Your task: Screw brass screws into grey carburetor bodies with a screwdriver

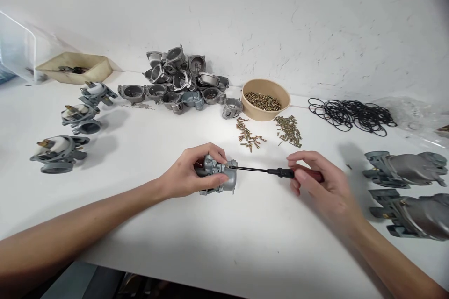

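A grey metal carburetor (pixel 229 178) lies on its side on the white table, and my left hand (pixel 191 172) is closed around its left part, thumb and fingers on either side. My right hand (pixel 324 182) grips the red and black handle of a screwdriver (pixel 250 169). The screwdriver's long thin shaft points left, and its tip meets a small brass-coloured screw at the carburetor's upper middle. Behind the carburetor, loose screws (pixel 288 131) lie in two small heaps in front of a tan bowl (pixel 247 111) of screws.
Grey metal bowls (pixel 171 99) are piled at the back. Three open carburetor bodies (pixel 58 154) stand at the left near a yellowish tray (pixel 101 69). Black rubber rings (pixel 351 114) lie back right, and two assembled carburetors (pixel 407 168) sit at the right edge.
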Available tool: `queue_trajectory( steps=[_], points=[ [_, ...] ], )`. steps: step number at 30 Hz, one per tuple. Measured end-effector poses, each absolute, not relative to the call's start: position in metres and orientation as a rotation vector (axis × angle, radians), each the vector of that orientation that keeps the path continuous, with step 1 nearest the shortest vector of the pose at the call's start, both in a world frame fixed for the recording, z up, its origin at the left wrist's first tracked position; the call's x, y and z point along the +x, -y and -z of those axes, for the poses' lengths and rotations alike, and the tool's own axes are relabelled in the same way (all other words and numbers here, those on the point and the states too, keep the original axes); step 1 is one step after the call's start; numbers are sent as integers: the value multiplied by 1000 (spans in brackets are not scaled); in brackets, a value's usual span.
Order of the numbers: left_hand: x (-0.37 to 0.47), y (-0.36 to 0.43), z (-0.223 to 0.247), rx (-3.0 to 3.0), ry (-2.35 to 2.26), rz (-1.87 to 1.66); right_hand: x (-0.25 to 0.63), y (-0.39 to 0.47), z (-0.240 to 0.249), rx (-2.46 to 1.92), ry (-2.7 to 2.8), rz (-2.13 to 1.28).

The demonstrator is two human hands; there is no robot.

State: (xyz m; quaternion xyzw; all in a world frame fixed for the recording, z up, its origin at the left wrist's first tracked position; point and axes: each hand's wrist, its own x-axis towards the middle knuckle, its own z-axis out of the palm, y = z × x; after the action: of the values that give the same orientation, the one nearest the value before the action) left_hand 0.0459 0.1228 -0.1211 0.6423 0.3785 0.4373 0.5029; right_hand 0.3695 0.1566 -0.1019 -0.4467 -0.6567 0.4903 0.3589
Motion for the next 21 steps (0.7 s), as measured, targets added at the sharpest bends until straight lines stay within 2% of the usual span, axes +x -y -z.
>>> queue_trajectory(
  steps=[4, 9, 21],
  points=[
    [46, -123, 120, 1560, -915, -1056, 371, -157, 103, -1126, 1669, -1306],
    [47, -122, 120, 1536, -927, -1062, 367, -153, 100, -1187, 1696, -1128],
    [49, -123, 120, 1509, -953, -1072, 366, -150, 100, -1105, 1726, -1203]
  ],
)
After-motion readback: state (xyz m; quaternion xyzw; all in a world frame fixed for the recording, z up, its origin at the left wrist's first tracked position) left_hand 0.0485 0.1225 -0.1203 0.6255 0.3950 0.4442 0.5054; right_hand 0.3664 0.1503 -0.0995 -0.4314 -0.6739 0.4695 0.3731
